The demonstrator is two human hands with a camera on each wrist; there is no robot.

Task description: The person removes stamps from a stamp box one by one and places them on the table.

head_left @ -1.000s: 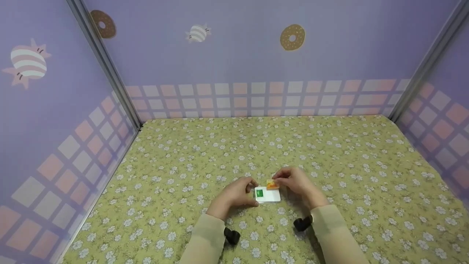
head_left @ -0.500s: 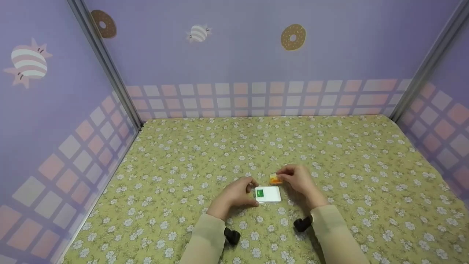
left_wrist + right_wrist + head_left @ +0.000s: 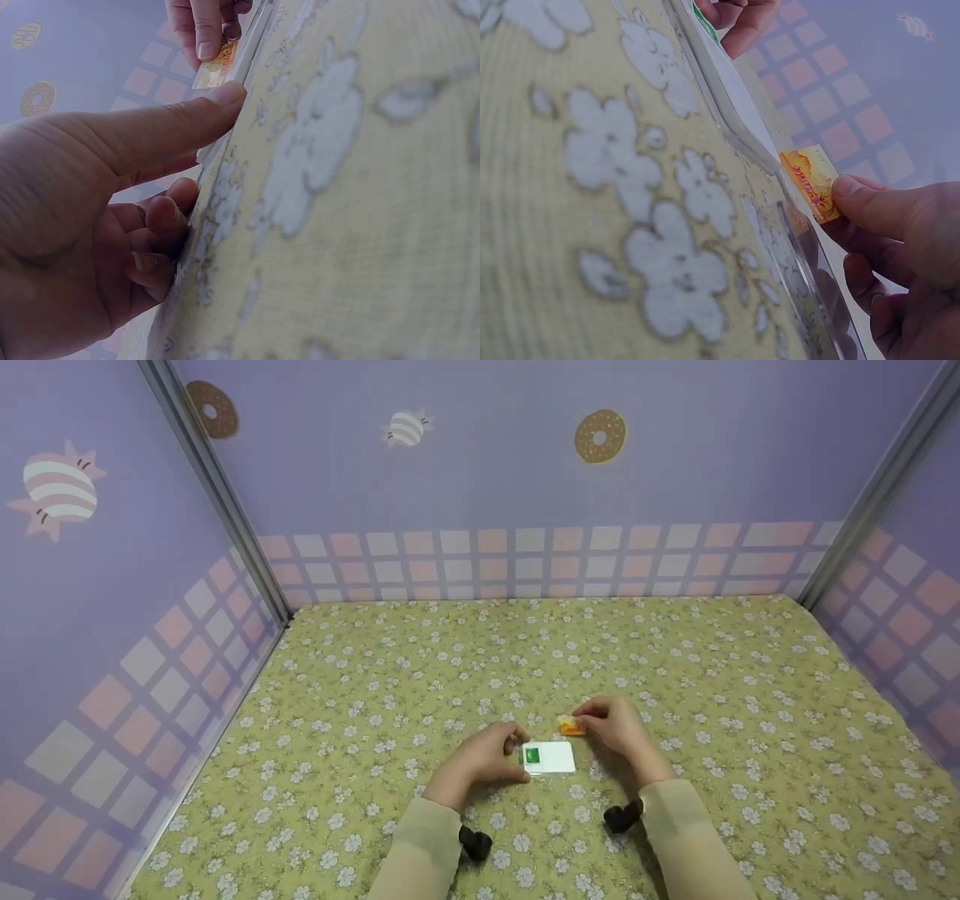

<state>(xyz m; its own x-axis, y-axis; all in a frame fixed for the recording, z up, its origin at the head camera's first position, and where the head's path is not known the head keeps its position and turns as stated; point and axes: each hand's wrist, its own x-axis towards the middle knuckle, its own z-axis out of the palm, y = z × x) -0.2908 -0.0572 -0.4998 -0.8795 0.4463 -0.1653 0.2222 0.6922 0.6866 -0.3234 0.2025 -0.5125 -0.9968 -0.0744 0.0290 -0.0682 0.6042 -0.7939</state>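
item: white slab (image 3: 555, 757), rectangular with rounded corners, lying flat on the desk (image 3: 420, 660); all places below are taken from it. clear material shows along its edges.

item: green square (image 3: 532, 755), small, on the upper face of the slab, at its left end.

item: orange-and-yellow piece (image 3: 810, 182), small, thin, four-sided, printed in red; just beyond the slab's far right corner, off its upper face. whether its lower edge touches the cloth cannot be told.

item: clear plastic piece (image 3: 799, 251), see-through, with a bright rim, to the right of the slab; full outline not readable.

item: left hand (image 3: 487, 754), at the left end of the slab, fingers curved around it, thumb at the near corner, forefinger at the far corner.

item: right hand (image 3: 613, 727), beyond and to the right of the slab, fingers pinching the orange-and-yellow piece between thumb and forefinger.

item: two pale sleeves (image 3: 424, 840), on the near side of the slab, each with a black device (image 3: 475, 844) at the wrist.

item: floral cloth (image 3: 360, 780), yellow-green with white flowers, under the slab.

item: purple wall (image 3: 495, 450), well beyond the slab, with doughnut and sweet pictures above pink and white squares.
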